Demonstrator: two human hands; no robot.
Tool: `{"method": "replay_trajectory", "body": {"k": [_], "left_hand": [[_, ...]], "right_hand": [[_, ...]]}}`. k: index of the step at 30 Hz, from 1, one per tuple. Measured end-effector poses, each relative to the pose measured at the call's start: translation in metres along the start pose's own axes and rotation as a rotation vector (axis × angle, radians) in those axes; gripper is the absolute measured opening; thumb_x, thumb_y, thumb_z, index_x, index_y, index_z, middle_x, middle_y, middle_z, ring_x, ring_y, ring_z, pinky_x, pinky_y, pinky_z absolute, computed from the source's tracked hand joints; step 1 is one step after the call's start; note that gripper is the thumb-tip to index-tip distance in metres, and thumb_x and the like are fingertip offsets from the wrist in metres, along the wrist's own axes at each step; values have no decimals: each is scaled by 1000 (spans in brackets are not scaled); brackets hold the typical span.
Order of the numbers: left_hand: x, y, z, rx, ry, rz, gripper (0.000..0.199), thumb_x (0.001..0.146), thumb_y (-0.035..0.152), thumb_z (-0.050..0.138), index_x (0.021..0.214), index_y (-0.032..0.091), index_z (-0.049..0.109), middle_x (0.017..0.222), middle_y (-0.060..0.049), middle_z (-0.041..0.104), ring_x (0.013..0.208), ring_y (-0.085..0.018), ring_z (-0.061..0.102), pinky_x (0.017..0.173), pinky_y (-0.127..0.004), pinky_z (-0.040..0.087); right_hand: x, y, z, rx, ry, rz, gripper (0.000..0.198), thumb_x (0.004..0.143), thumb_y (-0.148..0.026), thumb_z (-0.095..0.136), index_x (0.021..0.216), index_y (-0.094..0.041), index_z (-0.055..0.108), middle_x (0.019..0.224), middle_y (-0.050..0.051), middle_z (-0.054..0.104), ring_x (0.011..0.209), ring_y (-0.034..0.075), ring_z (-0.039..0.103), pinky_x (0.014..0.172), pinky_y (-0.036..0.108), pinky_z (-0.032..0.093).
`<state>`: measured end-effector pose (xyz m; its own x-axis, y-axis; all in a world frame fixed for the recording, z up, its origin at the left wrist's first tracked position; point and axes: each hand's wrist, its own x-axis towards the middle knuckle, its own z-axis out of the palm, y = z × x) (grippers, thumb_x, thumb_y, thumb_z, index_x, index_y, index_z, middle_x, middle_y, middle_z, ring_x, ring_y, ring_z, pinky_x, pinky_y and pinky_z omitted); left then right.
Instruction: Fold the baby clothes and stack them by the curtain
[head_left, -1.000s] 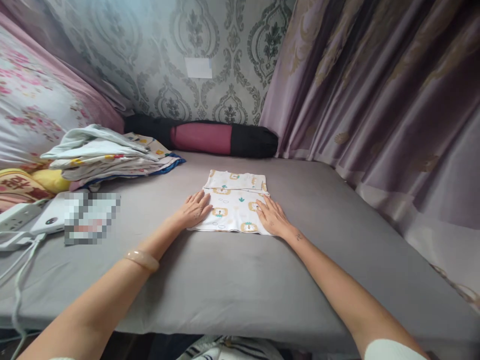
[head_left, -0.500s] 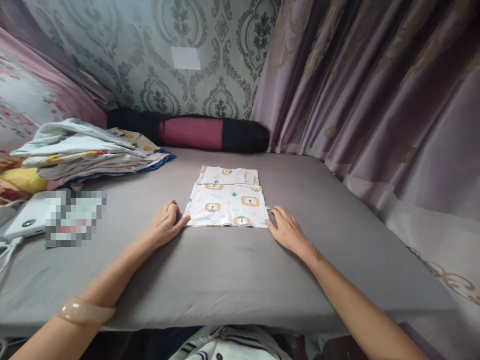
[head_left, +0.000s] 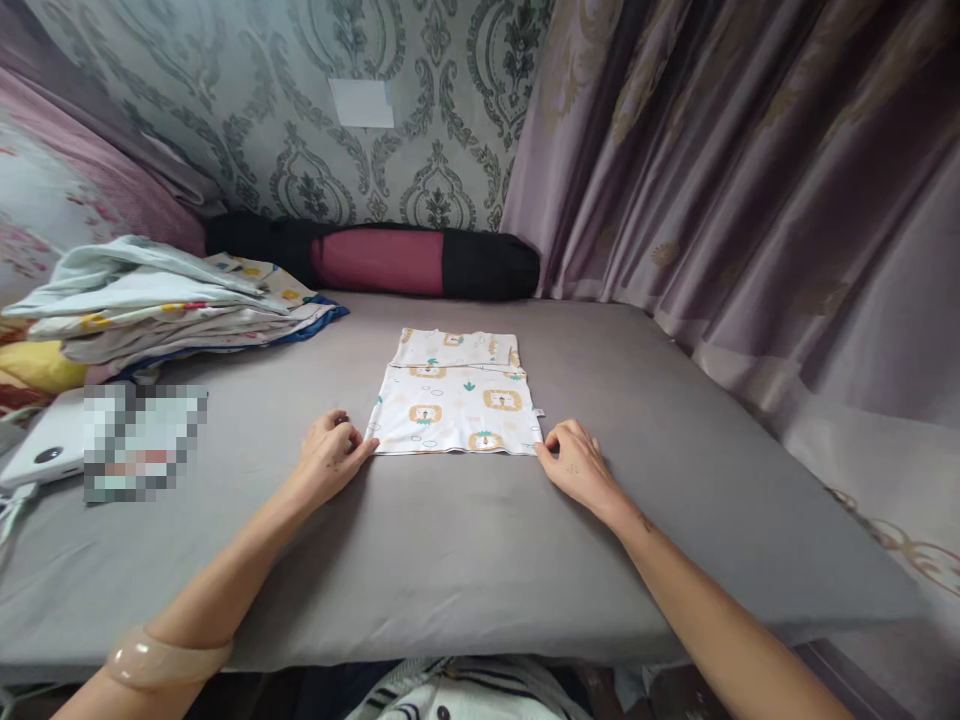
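Fingers (head_left: pixel 559 434) curled, thumbs (head_left: pixel 364 451) at cloth (head_left: pixel 457 408) corners, arms (head_left: pixel 251 545) outstretched

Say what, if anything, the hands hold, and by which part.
The folded white printed cloth: the left hand and right hand appear to pinch its near left and near right corners, respectively.

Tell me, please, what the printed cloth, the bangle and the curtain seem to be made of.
The printed cloth looks like thin, matte fabric, perhaps cotton: it folds flat without shine. The bangle seems polished stone or plastic, given its pale, smooth gloss. The curtain appears satiny fabric, probably synthetic, since its folds catch a sheen.
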<state>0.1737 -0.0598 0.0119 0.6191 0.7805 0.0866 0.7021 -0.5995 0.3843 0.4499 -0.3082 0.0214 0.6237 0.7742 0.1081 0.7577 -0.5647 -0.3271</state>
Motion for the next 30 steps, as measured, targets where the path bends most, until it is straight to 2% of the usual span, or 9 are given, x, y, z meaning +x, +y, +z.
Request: {"method": "replay_trajectory", "body": {"k": [3,6,9,12,17,20,22,25,30], "left_hand": [[-2,6,-7,-51,7,-20,32,76,51,50,69,21,60,99,-13,64,100,-29,58,86,-39,47],[-5,13,-14,-155,-53,-99,36,76,57,49,74,22,57,74,-5,63,73,-22,58,67,-31,46],[-7,18,-20,-276,-67,-117,38,77,59,49,85,23,55,68,0,62,62,-17,55,59,-27,42],[-7,21,-23,-333,-53,-44,42,79,58,47,102,24,58,66,3,60,58,-15,51,59,-27,40],[-7,22,-28,-365,-129,-23,45,78,53,46,100,20,66,64,1,55,58,-16,49,57,-27,39],[-8,19,-30,-331,-97,91,45,73,44,51,109,20,63,76,-1,58,66,-16,52,61,-27,43],[-9,16,-29,-284,-31,187,43,73,40,52,110,20,62,83,-3,59,71,-17,53,65,-28,44],[-8,13,-25,-221,59,218,35,80,43,49,102,20,64,80,-3,59,66,-16,52,65,-28,43],[-11,8,-26,-184,61,270,39,90,52,45,98,22,68,83,-4,64,61,-13,52,62,-25,41]], "right_hand": [[0,-2,-4,97,-35,42,13,86,-31,53,77,-22,52,93,2,60,84,16,58,76,28,39],[1,-5,-6,159,-61,91,12,85,-33,53,77,-23,53,87,0,62,78,16,57,70,26,39],[3,-6,-8,232,-70,126,10,84,-33,53,86,-24,56,79,-2,64,71,15,57,65,26,39],[4,-5,-10,342,-91,67,24,86,-32,51,107,-25,61,81,-3,65,63,13,55,63,25,41],[2,2,-15,368,-110,-117,33,86,-25,47,110,-21,68,94,3,64,72,13,58,72,26,45],[2,6,-16,323,-140,-205,45,80,-16,48,122,-20,62,100,4,63,76,13,59,72,25,45],[2,6,-17,303,-95,-208,41,82,-18,49,119,-21,64,101,5,63,79,14,60,73,26,45],[3,1,-19,289,11,-169,29,87,-26,50,107,-22,71,95,4,65,77,15,60,73,27,45],[-2,-2,-27,270,59,-204,28,91,-31,49,104,-25,73,95,3,67,76,15,61,70,27,44]]}}
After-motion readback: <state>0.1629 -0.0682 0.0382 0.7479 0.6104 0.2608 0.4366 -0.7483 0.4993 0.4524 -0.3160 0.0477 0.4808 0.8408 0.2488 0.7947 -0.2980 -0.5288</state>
